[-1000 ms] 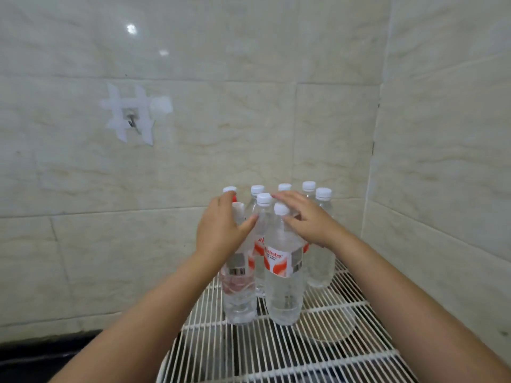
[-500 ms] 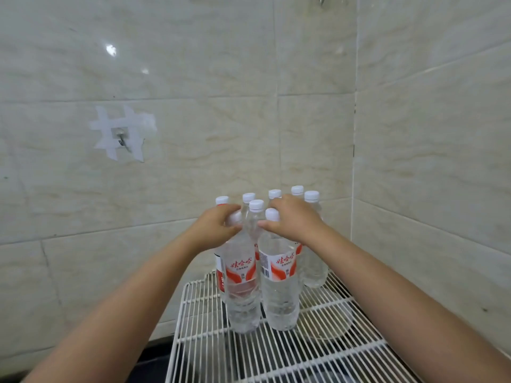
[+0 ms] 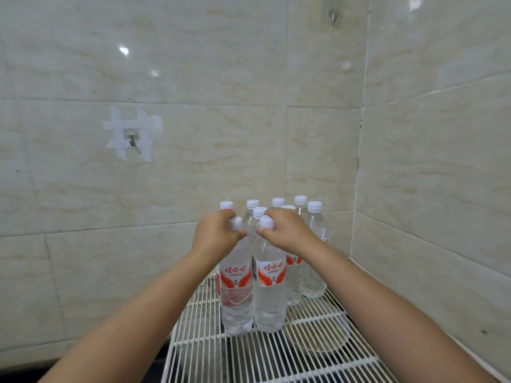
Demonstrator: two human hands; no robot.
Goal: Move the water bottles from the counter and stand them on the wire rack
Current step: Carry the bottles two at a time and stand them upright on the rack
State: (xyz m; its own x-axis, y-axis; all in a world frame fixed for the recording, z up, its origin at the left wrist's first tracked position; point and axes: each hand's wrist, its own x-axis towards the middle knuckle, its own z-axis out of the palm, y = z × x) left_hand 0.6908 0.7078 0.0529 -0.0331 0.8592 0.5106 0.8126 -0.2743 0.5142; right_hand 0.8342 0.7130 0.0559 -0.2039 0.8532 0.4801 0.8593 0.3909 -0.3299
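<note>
Plastic bottle necks (image 3: 265, 239) inside each hand's grip (image 3: 287, 230)

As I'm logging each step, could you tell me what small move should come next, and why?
Probably let go: the left hand and right hand each grip the neck of a front bottle, and both seem to stand upright on the wire rack.

A white wire rack (image 3: 276, 360) is sitting in the tiled wall corner, carrying a cluster of upright water bottles (image 3: 269, 294) standing toward its far edge, touching one another.
</note>
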